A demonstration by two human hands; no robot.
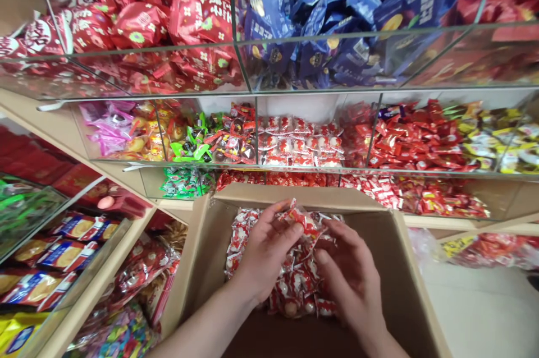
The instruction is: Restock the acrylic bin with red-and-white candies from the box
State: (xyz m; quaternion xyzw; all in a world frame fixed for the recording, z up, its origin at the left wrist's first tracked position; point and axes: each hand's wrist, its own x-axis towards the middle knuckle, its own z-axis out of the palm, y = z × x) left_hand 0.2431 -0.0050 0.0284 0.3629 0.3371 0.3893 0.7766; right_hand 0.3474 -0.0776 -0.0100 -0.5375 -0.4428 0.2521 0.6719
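My left hand pinches a small red-and-clear wrapped candy between thumb and fingers, above an open cardboard box. Just to its right is my right hand, thumb and fingers apart. Its index fingertip is close to the wrapper's edge; whether it touches cannot be made out. Beneath both hands, in the box, lie many similar red-and-white wrapped candies, partly hidden by my hands.
Beyond the box, a shelf bin holds rows of red-and-white wrapped candies. Higher up are red packets and blue packets behind glass dividers. At left, a lower shelf has packaged biscuits. Pale floor shows at right.
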